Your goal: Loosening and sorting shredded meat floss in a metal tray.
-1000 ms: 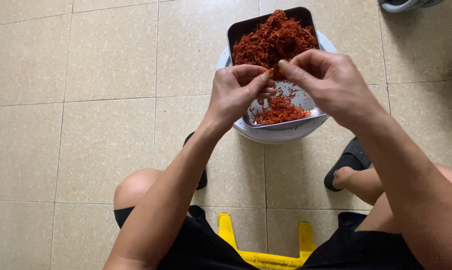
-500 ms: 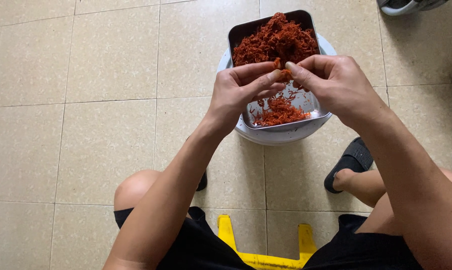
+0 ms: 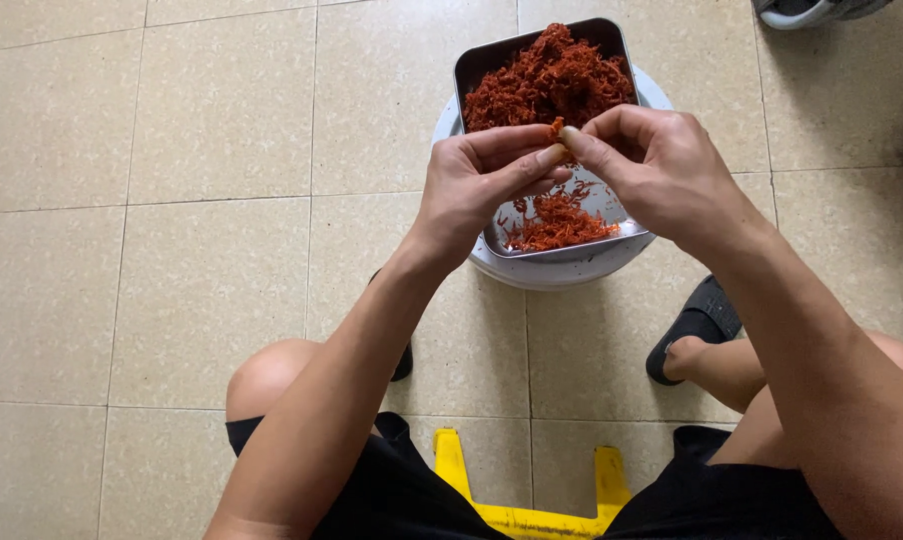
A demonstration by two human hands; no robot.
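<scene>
Right, left hand (image 3: 481,180) and right hand (image 3: 661,165) both pinch one red shred (image 3: 555,128), directly above the metal tray (image 3: 571,252).

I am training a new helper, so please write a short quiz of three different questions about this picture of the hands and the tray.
1. True or false: the metal tray sits directly on the floor tiles.
2. Which holds the small red piece? A) left hand alone B) right hand alone C) fingertips of both hands
3. Fill in: the bigger heap of red shreds lies at the ___ end of the tray, away from the person.

Key:
1. False; it rests on a white round bucket.
2. C
3. far
</scene>
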